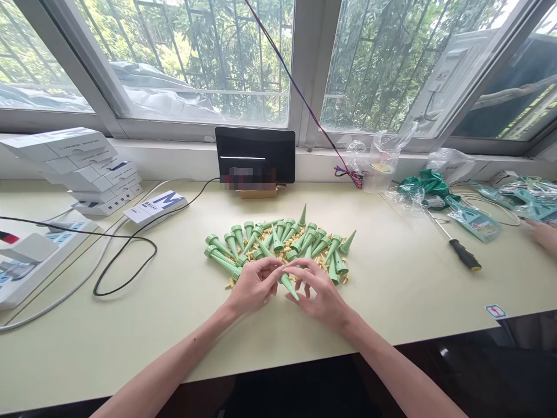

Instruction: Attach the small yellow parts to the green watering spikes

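Over the front of a pile, my left hand [256,284] is closed on a green plastic watering spike [288,285], whose pointed end slants down toward me. My right hand [319,290] bends its fingers around the same spike from the right, fingertips meeting those of the left. Whether a small part is pinched between them is hidden. Just behind lies the pile of green spikes [237,235] with ribbed caps, mostly on their sides. Small yellow plugs [229,284] are scattered among and under them.
A tablet [256,157] stands behind the pile. White boxes [100,168], a power strip [26,284] and a black cable [126,290] lie left. To the right are a screwdriver [465,255], green packaged items [472,219] and another person's hand [543,235].
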The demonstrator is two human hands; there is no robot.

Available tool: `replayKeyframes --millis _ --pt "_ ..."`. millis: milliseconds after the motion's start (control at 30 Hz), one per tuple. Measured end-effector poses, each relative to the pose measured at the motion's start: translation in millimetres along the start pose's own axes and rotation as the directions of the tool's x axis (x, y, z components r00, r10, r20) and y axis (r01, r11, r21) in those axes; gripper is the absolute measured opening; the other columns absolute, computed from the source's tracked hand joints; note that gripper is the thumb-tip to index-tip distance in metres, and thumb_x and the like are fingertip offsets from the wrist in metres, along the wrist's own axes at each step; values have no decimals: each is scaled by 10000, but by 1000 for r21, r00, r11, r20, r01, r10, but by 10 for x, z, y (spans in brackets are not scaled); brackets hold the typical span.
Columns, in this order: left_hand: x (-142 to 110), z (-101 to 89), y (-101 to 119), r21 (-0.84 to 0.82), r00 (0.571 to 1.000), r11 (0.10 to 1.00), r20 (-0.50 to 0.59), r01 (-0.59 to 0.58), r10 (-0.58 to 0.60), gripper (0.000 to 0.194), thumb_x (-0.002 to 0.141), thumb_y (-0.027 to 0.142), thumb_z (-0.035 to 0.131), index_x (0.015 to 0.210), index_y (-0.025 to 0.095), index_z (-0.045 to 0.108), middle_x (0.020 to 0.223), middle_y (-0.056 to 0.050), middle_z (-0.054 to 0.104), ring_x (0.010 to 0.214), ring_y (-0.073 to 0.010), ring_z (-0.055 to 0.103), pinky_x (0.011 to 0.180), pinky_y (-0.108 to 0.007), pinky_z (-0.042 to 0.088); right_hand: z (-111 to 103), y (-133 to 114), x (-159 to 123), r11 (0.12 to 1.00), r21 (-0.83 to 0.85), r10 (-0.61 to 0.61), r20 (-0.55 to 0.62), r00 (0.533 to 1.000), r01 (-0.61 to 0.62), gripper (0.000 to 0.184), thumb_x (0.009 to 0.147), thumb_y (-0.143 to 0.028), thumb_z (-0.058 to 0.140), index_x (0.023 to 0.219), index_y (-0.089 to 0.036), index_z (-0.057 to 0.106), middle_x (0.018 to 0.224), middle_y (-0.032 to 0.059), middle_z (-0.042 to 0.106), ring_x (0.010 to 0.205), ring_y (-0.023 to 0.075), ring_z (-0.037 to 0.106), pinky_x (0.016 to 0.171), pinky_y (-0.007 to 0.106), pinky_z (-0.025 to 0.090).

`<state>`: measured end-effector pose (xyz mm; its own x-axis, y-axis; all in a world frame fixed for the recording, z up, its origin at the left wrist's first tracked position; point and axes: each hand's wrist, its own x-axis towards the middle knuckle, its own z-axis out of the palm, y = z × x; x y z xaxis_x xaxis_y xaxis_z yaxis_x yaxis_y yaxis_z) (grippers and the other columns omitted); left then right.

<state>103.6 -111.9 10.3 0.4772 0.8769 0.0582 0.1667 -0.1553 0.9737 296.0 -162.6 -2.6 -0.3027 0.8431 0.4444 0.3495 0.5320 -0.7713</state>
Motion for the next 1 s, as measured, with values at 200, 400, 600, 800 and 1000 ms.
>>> replayKeyframes --millis 200,400,600,800,1000 --pt "-38 28 33 149 999 988 32 -48 44 262 947 419 523 947 172 611 503 53 553 378 -89 510 419 -198 416 34 66 -16 998 -55 -30 -93 995 25 237 929 -290 617 1156 -269 680 1033 67 594 564 86 501 560 268 531" --pt "-30 14 14 295 995 950 39 -104 97 288 977 402 457 897 173 612 505 68 452 410 -66 383 434 -198 316 12 -4 8 999 -47 -20 -135 991 14 155 943 -289 572 986 -207 696 942 63 641 552 98 498 521 256 482" --pt "-20 -4 -14 359 988 921 28 -151 151 277 976 368 465 860 168 618 579 41 517 481 -72 356 477 -212 291 21 -166 -93 990 -115 60 -178 982 -81 148 910 -294 597 860 -186 685 572 -29 493 503 117 439 522 264 406" --pt "-23 -11 -39 395 985 903 53 -170 163 288 979 359 457 827 176 618 603 29 574 505 -82 407 510 -216 327 -331 -215 -326 970 -103 143 -490 860 -220 170 912 -338 599 864 -185 655 654 19 587 529 141 513 482 265 436" --pt "-36 2 -43 431 976 876 86 -218 201 326 988 368 424 801 173 605 577 31 535 489 -88 378 497 -227 313 -979 123 -299 817 -363 84 -694 715 -448 291 891 -438 603 758 -179 615 619 17 614 466 125 491 516 277 426"
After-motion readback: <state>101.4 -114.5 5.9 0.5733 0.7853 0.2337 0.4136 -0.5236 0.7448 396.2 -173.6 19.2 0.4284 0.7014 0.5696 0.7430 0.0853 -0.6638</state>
